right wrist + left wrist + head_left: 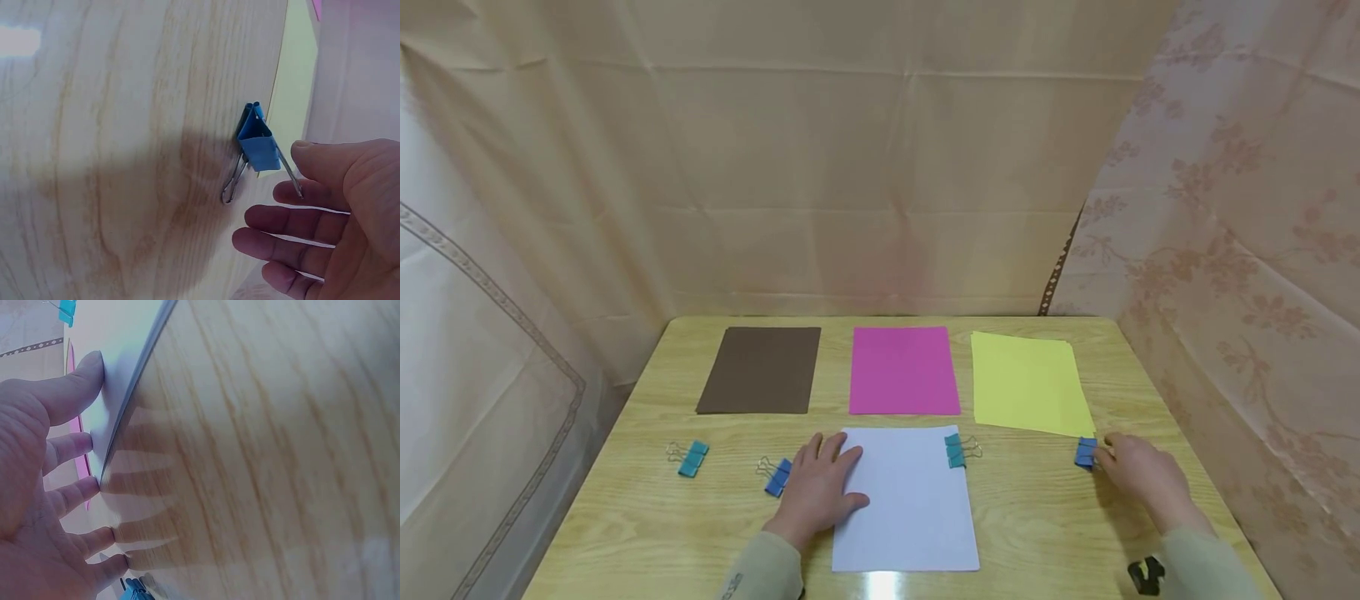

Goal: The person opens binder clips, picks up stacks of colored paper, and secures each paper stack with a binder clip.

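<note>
White paper lies before me, a teal binder clip clamped on its upper right edge. My left hand rests at the paper's left edge with fingers spread, thumb over the sheet. Beside its fingertips lies a blue binder clip, partly hidden by the hand in the head view. Over at the right, my right hand pinches a wire handle of another blue binder clip between thumb and index finger. Its other fingers are loosely bent. This clip is by the yellow paper's lower right corner.
Across the back of the table lie brown paper, magenta paper and yellow paper. Another teal binder clip sits at the left. Cloth curtains hang behind and at both sides.
</note>
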`<state>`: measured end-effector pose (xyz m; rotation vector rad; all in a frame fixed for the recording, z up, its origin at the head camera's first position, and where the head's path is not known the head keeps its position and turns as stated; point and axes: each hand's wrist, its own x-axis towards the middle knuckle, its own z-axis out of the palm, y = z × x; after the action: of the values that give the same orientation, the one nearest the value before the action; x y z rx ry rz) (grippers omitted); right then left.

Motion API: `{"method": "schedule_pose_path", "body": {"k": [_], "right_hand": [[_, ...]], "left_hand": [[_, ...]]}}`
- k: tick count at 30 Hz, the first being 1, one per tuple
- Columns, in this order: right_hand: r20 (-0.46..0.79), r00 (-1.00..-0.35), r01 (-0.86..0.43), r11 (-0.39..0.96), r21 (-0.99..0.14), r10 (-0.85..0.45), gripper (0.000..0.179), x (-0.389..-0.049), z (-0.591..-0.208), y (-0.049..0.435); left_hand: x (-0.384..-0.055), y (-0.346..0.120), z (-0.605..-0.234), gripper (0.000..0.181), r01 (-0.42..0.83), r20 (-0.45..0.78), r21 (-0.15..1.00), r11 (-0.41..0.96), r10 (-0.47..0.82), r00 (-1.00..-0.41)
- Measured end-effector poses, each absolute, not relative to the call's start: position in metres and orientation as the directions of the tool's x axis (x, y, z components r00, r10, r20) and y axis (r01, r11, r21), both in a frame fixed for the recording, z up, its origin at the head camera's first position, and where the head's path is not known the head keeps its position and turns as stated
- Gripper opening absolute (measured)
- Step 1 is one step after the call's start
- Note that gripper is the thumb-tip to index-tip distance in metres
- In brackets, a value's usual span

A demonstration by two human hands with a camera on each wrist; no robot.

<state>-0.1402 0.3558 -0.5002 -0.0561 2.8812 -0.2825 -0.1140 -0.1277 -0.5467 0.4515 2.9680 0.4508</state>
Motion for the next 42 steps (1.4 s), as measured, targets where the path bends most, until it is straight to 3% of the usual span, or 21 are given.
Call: {"method": "schedule_pose_path", "body": {"k": [17,25,42], "right_hand": [[-0.320,-0.944,0.014,0.961,-0.277,-0.079,0.054,-0.135,-0.506,0.358],[-0.323,-0.943,0.025,0.958,-0.287,-0.073,0.030,-0.135,-0.507,0.354],[-0.307,-0.950,0.050,0.938,-0.344,-0.062,0.038,-0.131,-0.509,0.344]], "left_hand": [[-0.114,-0.128,-0.546,0.068,0.274,-0.064,0.296,0.915,0.305,-0.950],[-0.114,-0.128,-0.545,0.068,0.276,-0.064,0.300,0.913,0.308,-0.949],[-0.115,-0.128,-0.546,0.069,0.278,-0.066,0.280,0.919,0.307,-0.949]]}}
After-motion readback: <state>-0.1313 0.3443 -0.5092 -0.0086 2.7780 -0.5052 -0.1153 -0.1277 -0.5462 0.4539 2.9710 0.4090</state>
